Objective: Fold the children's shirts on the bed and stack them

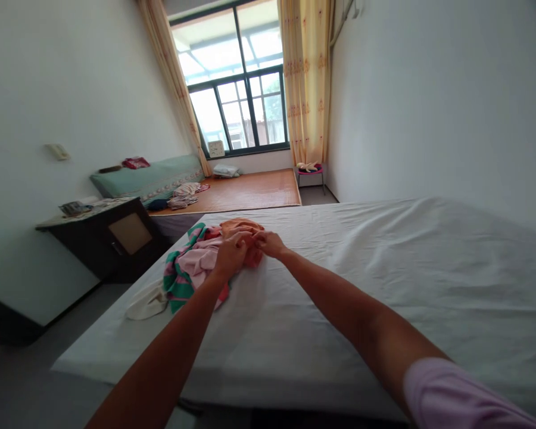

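A heap of clothes [192, 268] lies on the left part of a bed with a white sheet [384, 268]. The heap holds a pink garment, a green striped piece and an orange garment [241, 226] on top at the far side. A cream piece [146, 302] lies at the heap's near left. Both my arms reach out over the sheet. My left hand [230, 251] grips the orange garment at the heap's right edge. My right hand [269, 243] pinches the same orange cloth just beside it. The two hands nearly touch.
A dark bedside cabinet [111, 238] stands left of the bed. Beyond it a second bed with a bamboo mat [250, 190] carries folded cloth. A small pink stool [310, 173] sits under yellow curtains [306, 83] by the window [241, 101]. White walls run along both sides.
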### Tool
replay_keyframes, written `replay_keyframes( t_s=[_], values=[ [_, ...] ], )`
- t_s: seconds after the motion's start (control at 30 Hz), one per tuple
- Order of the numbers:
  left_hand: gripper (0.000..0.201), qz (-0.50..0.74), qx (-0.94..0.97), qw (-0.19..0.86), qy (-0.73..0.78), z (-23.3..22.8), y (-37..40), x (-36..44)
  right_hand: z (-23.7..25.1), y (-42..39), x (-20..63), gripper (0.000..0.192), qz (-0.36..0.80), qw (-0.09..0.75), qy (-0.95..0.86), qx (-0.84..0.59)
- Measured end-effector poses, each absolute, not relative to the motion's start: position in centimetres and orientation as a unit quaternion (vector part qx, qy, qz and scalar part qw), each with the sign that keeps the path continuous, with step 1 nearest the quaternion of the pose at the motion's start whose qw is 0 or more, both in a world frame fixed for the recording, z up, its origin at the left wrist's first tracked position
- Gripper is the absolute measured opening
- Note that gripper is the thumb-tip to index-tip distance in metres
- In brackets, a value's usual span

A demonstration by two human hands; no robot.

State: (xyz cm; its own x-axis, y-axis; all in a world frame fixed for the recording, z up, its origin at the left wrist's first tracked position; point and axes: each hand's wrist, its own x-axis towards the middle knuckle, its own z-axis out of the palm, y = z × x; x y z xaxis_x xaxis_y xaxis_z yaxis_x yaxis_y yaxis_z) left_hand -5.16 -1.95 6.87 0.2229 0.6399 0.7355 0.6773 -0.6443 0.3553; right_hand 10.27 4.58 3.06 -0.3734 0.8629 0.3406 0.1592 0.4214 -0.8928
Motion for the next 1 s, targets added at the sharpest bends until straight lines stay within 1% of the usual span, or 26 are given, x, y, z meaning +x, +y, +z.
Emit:
replay_keyframes(
  t_s=[0.07, 0.13, 0.17, 0.2, 0.23, 0.27, 0.33, 0.4, 0.47, 0.53, 0.57, 0.63, 0.7, 0.73, 0.77, 0.8, 0.87, 0.9, 0.93, 1.0],
  values=[
    [0.03, -0.484, -0.772, 0.027, -0.411, 7.5, -2.1, -4.7, 4.4, 5.6, 13.7, 0.015, 0.424, 0.497, -0.66, -0.37],
    [0.031, -0.498, -0.759, 0.028, -0.418, 8.2, -1.9, -4.5, 5.5, 6.6, 18.7, 0.019, 0.446, 0.589, -0.561, -0.372],
    [0.031, -0.5, -0.754, 0.021, -0.425, 8.4, -1.7, -4.4, 5.7, 6.9, 21.6, 0.022, 0.432, 0.627, -0.523, -0.384],
    [0.033, -0.498, -0.752, 0.008, -0.433, 8.4, -1.2, -4.1, 5.8, 7.1, 24.6, 0.024, 0.39, 0.648, -0.498, -0.424],
    [0.034, -0.496, -0.748, -0.009, -0.441, 8.3, -0.7, -3.8, 5.7, 7.1, 27.6, 0.024, 0.324, 0.647, -0.486, -0.491],
    [0.035, -0.494, -0.743, -0.03, -0.45, 8.0, 0.0, -3.3, 5.5, 6.9, 30.5, 0.025, 0.246, 0.63, -0.48, -0.559],
    [0.037, -0.488, -0.733, -0.068, -0.469, 6.9, 1.5, -1.8, 4.7, 6.1, 35.1, 0.029, 0.174, 0.624, -0.459, -0.609],
    [0.036, -0.462, -0.74, -0.091, -0.481, 5.3, 2.9, 0.2, 3.7, 4.9, 37.8, 0.032, 0.12, 0.615, -0.473, -0.619],
    [0.033, -0.413, -0.768, -0.1, -0.48, 3.5, 3.9, 2.1, 2.7, 3.9, 38.5, 0.03, 0.097, 0.581, -0.54, -0.601],
    [0.034, -0.355, -0.804, -0.111, -0.464, 1.6, 4.4, 3.5, 1.3, 3.1, 38.1, 0.029, 0.109, 0.512, -0.634, -0.569],
    [0.038, -0.331, -0.817, -0.118, -0.457, 0.7, 4.5, 3.9, 0.6, 2.9, 37.7, 0.032, 0.114, 0.472, -0.673, -0.558],
    [0.05, -0.293, -0.836, -0.126, -0.446, -1.0, 4.4, 4.1, -1.0, 2.4, 37.0, 0.044, 0.085, 0.395, -0.714, -0.572],
    [0.063, -0.268, -0.847, -0.12, -0.444, -2.2, 4.3, 3.6, -2.4, 2.1, 36.9, 0.056, 0.04, 0.335, -0.708, -0.62],
    [0.068, -0.256, -0.853, -0.115, -0.441, -2.6, 4.2, 3.2, -2.9, 2.0, 37.0, 0.056, 0.028, 0.314, -0.697, -0.644],
    [0.069, -0.248, -0.858, -0.11, -0.436, -2.9, 4.1, 2.9, -3.2, 2.0, 37.2, 0.05, 0.026, 0.297, -0.687, -0.663],
    [0.065, -0.244, -0.862, -0.106, -0.432, -3.0, 4.1, 2.6, -3.4, 2.0, 37.4, 0.039, 0.031, 0.284, -0.68, -0.676],
    [0.041, -0.251, -0.86, -0.096, -0.434, -2.8, 4.0, 2.4, -3.4, 2.1, 37.8, 0.021, 0.043, 0.273, -0.672, -0.687],
    [0.03, -0.261, -0.856, -0.09, -0.438, -2.6, 3.9, 2.4, -3.2, 2.1, 38.0, 0.017, 0.046, 0.281, -0.666, -0.69],
    [0.024, -0.273, -0.849, -0.085, -0.444, -2.2, 3.8, 2.5, -2.9, 2.1, 38.0, 0.016, 0.048, 0.299, -0.659, -0.688],
    [0.019, -0.305, -0.827, -0.098, -0.462, -1.1, 3.4, 2.8, -2.1, 2.0, 38.0, 0.013, 0.073, 0.374, -0.647, -0.661]
  ],
)
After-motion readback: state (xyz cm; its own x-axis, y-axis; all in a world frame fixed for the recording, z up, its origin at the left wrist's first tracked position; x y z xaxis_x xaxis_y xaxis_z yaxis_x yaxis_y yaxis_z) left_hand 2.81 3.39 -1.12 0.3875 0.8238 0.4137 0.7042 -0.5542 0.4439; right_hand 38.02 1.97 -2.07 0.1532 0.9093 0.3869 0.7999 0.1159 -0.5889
